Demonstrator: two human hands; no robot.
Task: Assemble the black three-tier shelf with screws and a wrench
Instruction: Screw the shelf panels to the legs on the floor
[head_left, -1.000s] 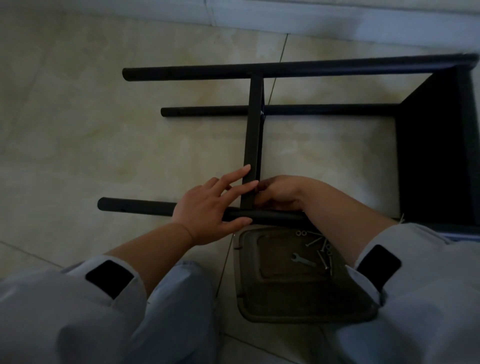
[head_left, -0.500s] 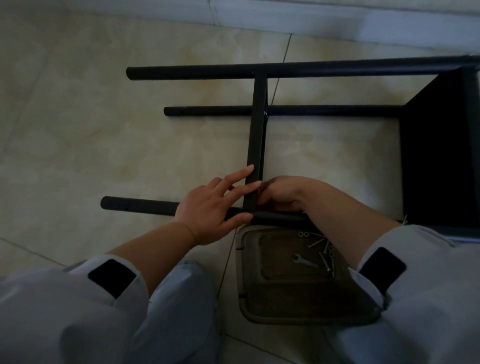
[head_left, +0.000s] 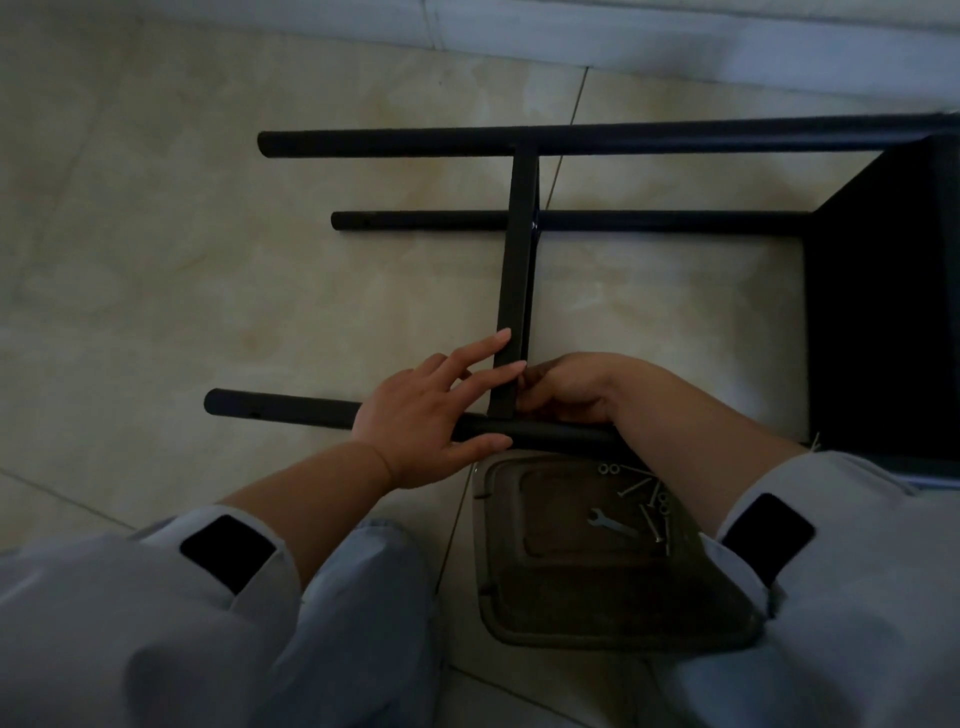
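Observation:
The black shelf frame lies on its side on the tiled floor, its poles running left to right. A thin black shelf panel stands edge-on between the far pole and the near pole. My left hand rests on the near pole, straight fingers touching the panel's left face. Just right of the panel's near end, my right hand is curled at the joint; what its fingertips hold is hidden. A small silver wrench and several screws lie in the tray.
A dark shallow tray sits on the floor between my knees, under my right forearm. A fitted black shelf panel fills the right side. A third pole lies lower, beyond the middle. A pale wall base runs along the top.
Both hands stay at the joint of panel and near pole. The view has shifted slightly; nothing else has visibly moved.

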